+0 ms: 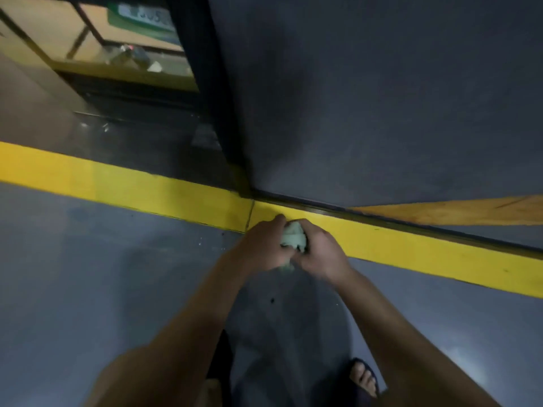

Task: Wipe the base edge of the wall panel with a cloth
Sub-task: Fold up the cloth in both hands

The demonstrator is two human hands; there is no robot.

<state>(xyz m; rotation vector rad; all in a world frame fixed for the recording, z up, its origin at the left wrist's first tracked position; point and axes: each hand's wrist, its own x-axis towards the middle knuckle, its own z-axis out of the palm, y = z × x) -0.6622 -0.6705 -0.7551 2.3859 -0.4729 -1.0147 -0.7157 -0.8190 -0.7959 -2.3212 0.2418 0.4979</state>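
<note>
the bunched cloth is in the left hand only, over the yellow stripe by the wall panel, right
No: the head view shows the left hand and right hand both gripping the bunched cloth over the yellow stripe by the wall panel.

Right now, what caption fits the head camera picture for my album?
Left hand and right hand bunch a cloth over the yellow stripe, near the base edge of the wall panel.

A shop or workshop, likely: grey painted floor, yellow stripe along the wall panel, glass counter beyond.
</note>
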